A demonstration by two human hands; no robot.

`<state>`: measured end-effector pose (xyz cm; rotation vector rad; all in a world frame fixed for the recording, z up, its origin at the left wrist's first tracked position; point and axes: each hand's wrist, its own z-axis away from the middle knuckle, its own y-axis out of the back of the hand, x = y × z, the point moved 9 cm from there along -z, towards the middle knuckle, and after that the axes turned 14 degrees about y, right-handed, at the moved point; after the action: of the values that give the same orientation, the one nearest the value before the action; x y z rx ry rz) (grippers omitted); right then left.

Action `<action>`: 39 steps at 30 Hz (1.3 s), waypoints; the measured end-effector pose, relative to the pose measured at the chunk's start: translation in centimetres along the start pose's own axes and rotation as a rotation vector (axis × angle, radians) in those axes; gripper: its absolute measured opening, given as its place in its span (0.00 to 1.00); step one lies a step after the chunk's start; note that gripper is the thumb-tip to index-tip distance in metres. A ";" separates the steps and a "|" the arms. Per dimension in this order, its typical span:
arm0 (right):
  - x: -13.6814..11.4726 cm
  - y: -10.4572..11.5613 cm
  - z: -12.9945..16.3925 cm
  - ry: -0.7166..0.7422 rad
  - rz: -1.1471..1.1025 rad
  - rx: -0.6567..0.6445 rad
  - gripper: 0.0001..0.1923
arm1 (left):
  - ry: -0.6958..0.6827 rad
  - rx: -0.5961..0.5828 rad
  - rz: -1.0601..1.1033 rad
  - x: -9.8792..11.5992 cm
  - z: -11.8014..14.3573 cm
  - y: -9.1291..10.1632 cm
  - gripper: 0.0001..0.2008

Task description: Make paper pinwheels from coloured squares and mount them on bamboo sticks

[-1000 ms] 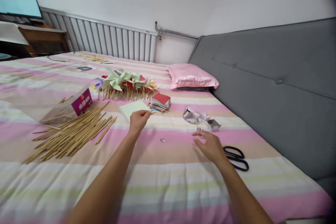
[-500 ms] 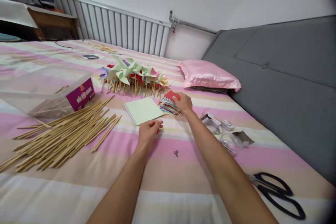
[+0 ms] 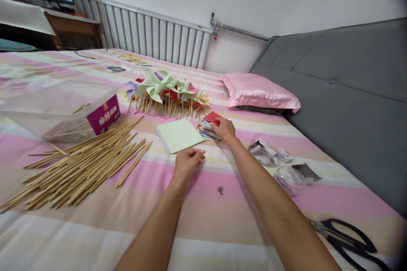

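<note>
I am at a striped bed (image 3: 203,228). My right hand (image 3: 224,129) reaches forward and rests on a stack of coloured paper squares (image 3: 208,129) with a red sheet on top. My left hand (image 3: 187,163) lies on the bed with fingers curled, just below a pale green paper pad (image 3: 178,134), holding nothing I can see. Behind the papers lies a pile of finished paper pinwheels (image 3: 167,91) on wooden sticks. A small metal pin (image 3: 220,189) lies between my forearms.
Many loose wooden sticks (image 3: 82,165) spread at the left beside a clear plastic box (image 3: 57,110). Clear packets (image 3: 280,163) lie at the right, black scissors (image 3: 349,239) at the lower right. A pink pillow (image 3: 260,93) and grey headboard (image 3: 349,93) are beyond.
My right hand moved from beside the scissors forward onto the coloured paper stack. My left hand drew back a little from the green pad. The view shifted closer and left.
</note>
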<state>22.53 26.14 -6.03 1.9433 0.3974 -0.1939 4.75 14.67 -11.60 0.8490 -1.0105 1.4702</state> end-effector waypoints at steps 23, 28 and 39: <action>4.1 7.1 2.3 -0.280 -0.410 0.549 0.20 | -0.009 0.013 0.015 0.2 0.1 0.2 0.11; 0.3 11.0 6.5 -0.223 -0.653 0.591 0.19 | -0.033 0.023 0.029 0.6 0.5 -0.1 0.16; -3.1 2.0 14.5 -0.401 -1.456 0.239 0.14 | 0.090 -0.294 0.369 0.6 3.4 -3.6 0.34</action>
<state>21.13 11.53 -9.07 1.4058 1.4828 -1.5655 8.15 11.84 -9.23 0.3946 -1.3256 1.5962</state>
